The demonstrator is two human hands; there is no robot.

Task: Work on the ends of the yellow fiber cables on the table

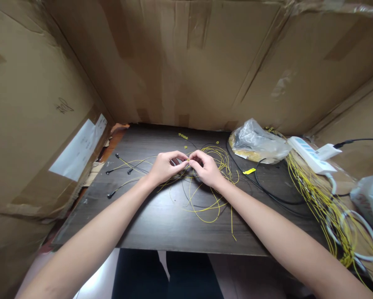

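My left hand [166,167] and my right hand [207,168] meet over the middle of a dark wooden table [161,220]. Both pinch the same thin yellow wire [205,207] where their fingertips touch, at a small yellow piece. Loose loops of that yellow wire spread under and in front of my right hand. Several thin wires with black ends [118,170] lie to the left of my left hand.
Cardboard walls [186,62] enclose the table at back and sides. A plastic bag [258,143] lies at the back right beside a white power strip [311,155], a black cable [267,191] and a thick bundle of yellow wires [323,207]. A yellow tag [249,170] lies near the bag.
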